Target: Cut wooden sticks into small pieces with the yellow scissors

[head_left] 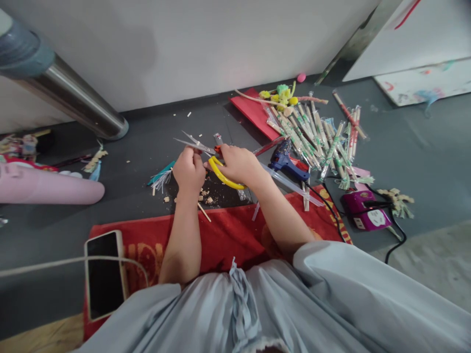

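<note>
The right hand (238, 164) is closed through the yellow handles of a pair of scissors (224, 177), which are gripped just above the dark floor (147, 147). The left hand (189, 169) is curled shut around the near end of a clear-wrapped stick (194, 143), whose far end is seen jutting up and to the left past the knuckles. Both hands are held close together, nearly touching. The scissor blades are hidden behind the fingers, so how far they are parted cannot be told.

Small wood chips (204, 195) are noted on the floor directly under the hands, beside the edge of a red cloth (228, 230).

Judgement on the cut in hand: the stick is best kept pinched close to the blades, so that it is not bent or spun as the handles are squeezed (a grip far from the cut would let it flex). The left fingertips should be kept clear of the blade line.

Nearby: a blue glue gun (285, 163) just right of the right hand, a heap of wrapped sticks (316, 137) beyond it, a phone (105, 274) on the cloth at lower left.
</note>
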`<state>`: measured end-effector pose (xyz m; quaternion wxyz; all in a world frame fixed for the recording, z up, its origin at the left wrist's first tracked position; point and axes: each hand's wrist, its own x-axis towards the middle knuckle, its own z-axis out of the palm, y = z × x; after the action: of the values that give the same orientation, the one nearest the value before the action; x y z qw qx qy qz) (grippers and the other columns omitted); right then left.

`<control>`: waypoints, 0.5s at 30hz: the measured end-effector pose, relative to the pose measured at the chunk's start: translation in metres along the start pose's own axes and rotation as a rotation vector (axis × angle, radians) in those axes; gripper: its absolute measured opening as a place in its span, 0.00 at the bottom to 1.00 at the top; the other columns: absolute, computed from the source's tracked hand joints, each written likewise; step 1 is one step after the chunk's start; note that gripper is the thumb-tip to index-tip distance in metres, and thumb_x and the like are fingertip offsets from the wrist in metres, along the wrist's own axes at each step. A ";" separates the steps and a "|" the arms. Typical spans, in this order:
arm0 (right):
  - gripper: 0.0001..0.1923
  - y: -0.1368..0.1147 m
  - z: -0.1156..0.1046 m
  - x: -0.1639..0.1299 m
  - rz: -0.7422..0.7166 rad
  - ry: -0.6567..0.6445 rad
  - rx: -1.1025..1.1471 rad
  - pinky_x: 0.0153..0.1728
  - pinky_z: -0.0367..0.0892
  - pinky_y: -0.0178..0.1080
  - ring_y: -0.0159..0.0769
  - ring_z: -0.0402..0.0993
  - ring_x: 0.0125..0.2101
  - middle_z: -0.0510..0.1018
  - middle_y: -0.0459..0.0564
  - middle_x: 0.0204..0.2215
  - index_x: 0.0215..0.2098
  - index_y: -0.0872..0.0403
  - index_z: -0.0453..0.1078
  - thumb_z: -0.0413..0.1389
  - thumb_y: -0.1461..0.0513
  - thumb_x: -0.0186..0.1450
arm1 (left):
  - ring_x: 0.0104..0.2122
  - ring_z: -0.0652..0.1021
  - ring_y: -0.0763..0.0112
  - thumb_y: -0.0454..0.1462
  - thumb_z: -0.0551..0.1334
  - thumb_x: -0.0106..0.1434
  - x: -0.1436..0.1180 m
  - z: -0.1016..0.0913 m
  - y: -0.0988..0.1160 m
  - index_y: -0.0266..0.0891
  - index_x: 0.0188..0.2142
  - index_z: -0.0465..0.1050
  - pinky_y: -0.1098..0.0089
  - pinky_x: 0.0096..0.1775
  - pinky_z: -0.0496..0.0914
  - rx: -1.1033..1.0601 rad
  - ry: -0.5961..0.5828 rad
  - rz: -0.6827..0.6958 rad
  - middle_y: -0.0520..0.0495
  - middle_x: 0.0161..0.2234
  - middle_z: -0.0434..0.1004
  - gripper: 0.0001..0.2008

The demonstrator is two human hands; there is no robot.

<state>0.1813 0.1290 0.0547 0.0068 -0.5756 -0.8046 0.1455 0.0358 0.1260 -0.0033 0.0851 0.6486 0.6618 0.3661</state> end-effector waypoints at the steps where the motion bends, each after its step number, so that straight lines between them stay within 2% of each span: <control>1: 0.38 -0.001 0.000 0.000 -0.011 -0.014 0.013 0.37 0.64 0.42 0.49 0.75 0.41 0.77 0.61 0.42 0.46 0.60 0.64 0.34 0.37 0.63 | 0.33 0.74 0.66 0.35 0.49 0.62 0.000 -0.002 0.001 0.38 0.35 0.69 0.68 0.35 0.63 0.015 0.006 -0.003 0.45 0.31 0.75 0.10; 7: 0.39 0.002 0.003 0.003 -0.074 -0.091 0.091 0.36 0.63 0.40 0.46 0.74 0.40 0.77 0.61 0.42 0.43 0.58 0.65 0.33 0.36 0.62 | 0.27 0.70 0.69 0.38 0.51 0.63 0.000 -0.010 0.001 0.38 0.30 0.69 0.69 0.31 0.58 0.055 0.001 -0.014 0.48 0.24 0.68 0.11; 15: 0.38 0.006 0.006 0.004 -0.130 -0.102 0.119 0.33 0.58 0.37 0.45 0.74 0.39 0.77 0.60 0.41 0.42 0.58 0.65 0.34 0.36 0.62 | 0.22 0.63 0.74 0.39 0.52 0.61 0.001 -0.010 -0.004 0.39 0.25 0.66 0.70 0.29 0.54 0.063 0.020 0.023 0.53 0.19 0.60 0.11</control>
<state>0.1849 0.1333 0.0472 0.0093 -0.5127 -0.8294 0.2215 0.0271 0.1233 0.0018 0.0540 0.6547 0.6664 0.3526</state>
